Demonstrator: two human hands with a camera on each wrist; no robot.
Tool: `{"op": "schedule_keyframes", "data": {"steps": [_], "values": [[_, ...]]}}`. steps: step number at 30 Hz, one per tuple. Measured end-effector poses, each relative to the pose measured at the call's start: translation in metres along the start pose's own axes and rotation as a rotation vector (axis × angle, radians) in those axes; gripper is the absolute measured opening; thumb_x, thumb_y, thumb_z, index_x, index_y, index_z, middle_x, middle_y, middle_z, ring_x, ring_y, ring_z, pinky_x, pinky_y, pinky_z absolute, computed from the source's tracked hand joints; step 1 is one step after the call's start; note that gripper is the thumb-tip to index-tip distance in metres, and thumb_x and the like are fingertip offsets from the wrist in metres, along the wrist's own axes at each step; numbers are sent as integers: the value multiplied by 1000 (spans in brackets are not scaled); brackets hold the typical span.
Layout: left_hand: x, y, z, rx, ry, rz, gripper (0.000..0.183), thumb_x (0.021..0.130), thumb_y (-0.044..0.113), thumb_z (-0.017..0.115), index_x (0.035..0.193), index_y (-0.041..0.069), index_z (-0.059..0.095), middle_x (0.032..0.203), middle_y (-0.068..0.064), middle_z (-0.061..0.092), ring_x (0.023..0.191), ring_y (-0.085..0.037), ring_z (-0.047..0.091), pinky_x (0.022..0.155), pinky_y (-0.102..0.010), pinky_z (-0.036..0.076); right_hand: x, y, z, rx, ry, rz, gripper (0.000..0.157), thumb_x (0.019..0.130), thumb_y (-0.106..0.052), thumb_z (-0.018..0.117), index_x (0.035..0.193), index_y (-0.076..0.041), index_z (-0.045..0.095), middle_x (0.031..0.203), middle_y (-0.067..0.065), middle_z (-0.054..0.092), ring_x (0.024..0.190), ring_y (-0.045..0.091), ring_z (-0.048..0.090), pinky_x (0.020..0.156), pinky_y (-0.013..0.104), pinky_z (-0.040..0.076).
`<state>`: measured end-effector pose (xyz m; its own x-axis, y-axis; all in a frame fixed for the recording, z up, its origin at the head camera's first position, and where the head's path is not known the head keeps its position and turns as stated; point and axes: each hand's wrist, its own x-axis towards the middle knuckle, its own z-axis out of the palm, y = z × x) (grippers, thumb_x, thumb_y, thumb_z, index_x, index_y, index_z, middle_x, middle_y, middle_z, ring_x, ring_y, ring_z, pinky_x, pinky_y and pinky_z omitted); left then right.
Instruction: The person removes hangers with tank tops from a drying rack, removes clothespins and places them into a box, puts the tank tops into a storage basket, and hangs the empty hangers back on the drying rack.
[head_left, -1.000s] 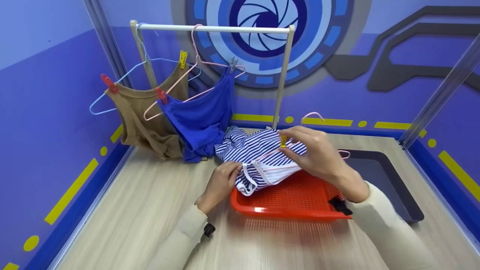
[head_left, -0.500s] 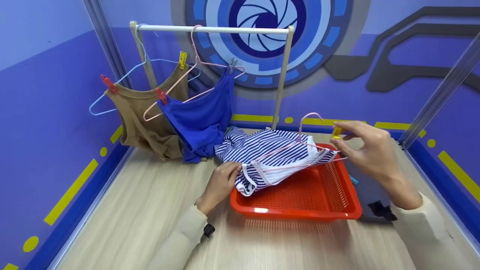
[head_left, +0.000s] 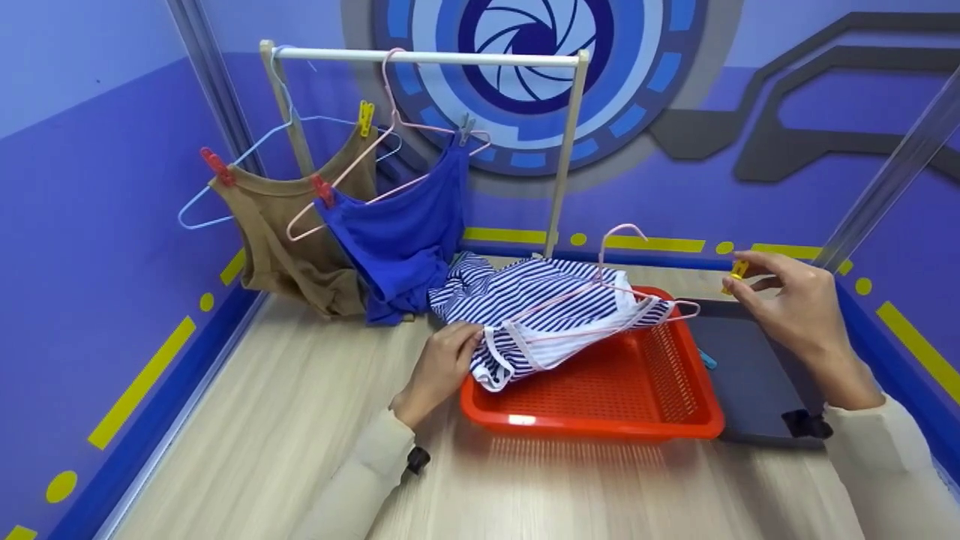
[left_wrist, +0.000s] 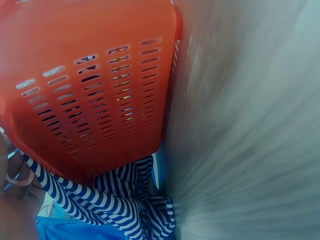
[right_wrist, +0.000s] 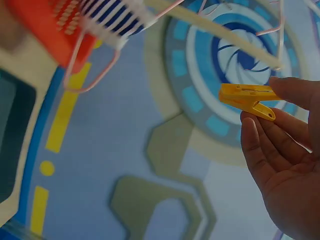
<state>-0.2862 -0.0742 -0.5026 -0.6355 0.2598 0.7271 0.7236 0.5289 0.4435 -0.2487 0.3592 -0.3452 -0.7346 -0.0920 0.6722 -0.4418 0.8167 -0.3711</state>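
Note:
A blue-and-white striped tank top (head_left: 517, 292) lies draped over the red basket (head_left: 592, 427), with a pink hanger (head_left: 601, 259) in it. My left hand (head_left: 439, 367) pinches the top and probably the hanger's end at the near left shoulder; the fingers' hold is partly hidden. At the right, above the dark tray, my right hand (head_left: 802, 307) pinches a yellow clothespin (right_wrist: 247, 95) between thumb and fingers. The clothespin is apart from the cloth. The hanger's right end sticks out past the striped strap.
A rack (head_left: 450, 57) at the back bears a brown top (head_left: 300, 225) and a blue top (head_left: 405, 217), clipped on hangers with clothespins. Right of the basket, a dark grey tray (head_left: 757, 382) holds a light-blue clothespin (head_left: 707, 360). Walls enclose the table's back and sides.
My right hand has moved from over the striped top to the right, past the basket, carrying the yellow clothespin. The left hand and the striped top have stayed in place.

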Motion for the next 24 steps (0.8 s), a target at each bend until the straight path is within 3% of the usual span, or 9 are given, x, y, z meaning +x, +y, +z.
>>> {"op": "schedule_keyframes", "data": {"steps": [3,6,8,10,12,14,20,24], "values": [[-1,0,0,-2,5,0,14,97,9,59,100,2,71,89,-8,70,83,-19,67,77,-34,55,-1,19,5,-32,-35,58,34,84,-14,77,113,2,70,92,20,72,73,-25,49,67,-7,35],[-1,0,0,-3,11,1,14,97,8,60,100,2,72,90,-9,70,84,-20,67,78,-34,56,-3,37,10,-71,-83,97,34,85,-15,76,113,3,69,92,22,72,71,2,68,62,-6,35],[-1,0,0,-4,9,-1,14,97,8,60,100,2,72,91,-9,70,85,-20,67,79,-34,56,-6,48,14,-112,-120,115,35,86,-17,75,114,3,69,91,23,72,71,25,73,60,5,46],[-1,1,0,-1,9,-1,14,97,8,59,101,2,72,91,-9,70,85,-20,67,79,-34,55,-10,59,18,-144,-161,127,36,87,-17,74,115,5,68,92,25,71,77,41,70,65,25,56],[-1,1,0,2,8,0,14,97,9,59,101,3,71,91,-9,70,85,-19,67,80,-34,55,-14,69,22,-175,-207,151,38,88,-18,73,116,6,67,92,25,71,80,43,69,71,47,56],[-1,0,0,6,11,6,14,97,9,60,101,2,71,90,-8,70,84,-19,66,79,-33,55,-18,79,27,-189,-252,171,38,88,-17,73,117,7,66,92,25,71,80,42,67,74,58,53],[-1,0,1,9,15,11,14,96,9,60,101,2,71,91,-8,70,84,-19,67,79,-33,55,-27,107,42,-189,-442,307,41,89,-18,70,117,11,63,93,26,68,75,30,62,70,50,57],[-1,-1,1,16,15,12,14,96,9,60,101,2,71,91,-9,71,85,-19,67,80,-33,55,-34,121,48,-182,-546,365,44,89,-17,69,118,14,61,95,28,68,76,29,64,75,53,57]]}}
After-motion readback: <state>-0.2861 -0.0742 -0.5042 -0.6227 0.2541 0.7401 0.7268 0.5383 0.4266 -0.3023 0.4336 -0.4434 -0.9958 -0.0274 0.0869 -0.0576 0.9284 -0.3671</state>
